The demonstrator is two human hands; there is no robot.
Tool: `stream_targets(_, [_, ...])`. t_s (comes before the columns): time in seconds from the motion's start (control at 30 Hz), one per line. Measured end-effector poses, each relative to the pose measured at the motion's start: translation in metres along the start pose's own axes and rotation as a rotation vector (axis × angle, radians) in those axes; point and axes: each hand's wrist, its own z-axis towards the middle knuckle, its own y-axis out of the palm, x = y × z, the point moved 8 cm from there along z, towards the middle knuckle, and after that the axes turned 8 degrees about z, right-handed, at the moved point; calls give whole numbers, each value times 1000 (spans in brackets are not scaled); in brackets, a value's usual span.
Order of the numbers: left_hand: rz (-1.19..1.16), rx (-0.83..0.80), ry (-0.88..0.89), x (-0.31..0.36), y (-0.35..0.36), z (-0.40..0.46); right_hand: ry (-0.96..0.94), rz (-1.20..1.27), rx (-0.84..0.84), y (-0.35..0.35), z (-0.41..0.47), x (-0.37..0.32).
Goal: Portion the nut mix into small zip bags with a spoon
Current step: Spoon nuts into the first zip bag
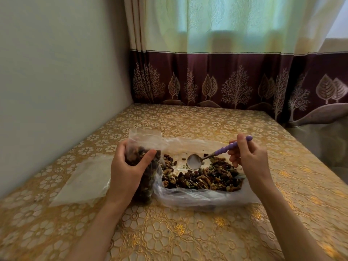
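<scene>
My left hand (128, 166) grips a small clear zip bag (145, 146) that stands upright and holds a good amount of nut mix. Its open top rises above my fingers. To the right, the loose nut mix (203, 178) lies on a large opened plastic bag (197, 199) spread on the table. My right hand (248, 157) holds a spoon (194, 162) by its purple beaded handle. The metal bowl of the spoon is empty and hovers just above the far edge of the nut pile.
An empty clear zip bag (82, 179) lies flat on the gold floral tablecloth (169, 232) left of my left hand. A wall runs along the table's left side, a curtain (226, 80) hangs behind, and the table's right edge drops off.
</scene>
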Motion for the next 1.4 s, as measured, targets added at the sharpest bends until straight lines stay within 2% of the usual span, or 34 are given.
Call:
stream_targets(0.23, [11,-6,-3,-1,0,-1,140,37,-100,15,-8,10])
stream_targets(0.53, [-9,-5,9,0,1,-1,213,20,10,13,-11,23])
stream_targets(0.83, [-12,-12,0,-3,2,-1,292,124,103,10,-13,26])
stream_targets(1.17, [6,-21,-34,-8,3,0,157,256,219,14,7,-20])
stream_targets(1.4, [11,-28,-56,-12,4,0,59,279,116,48,19,-56])
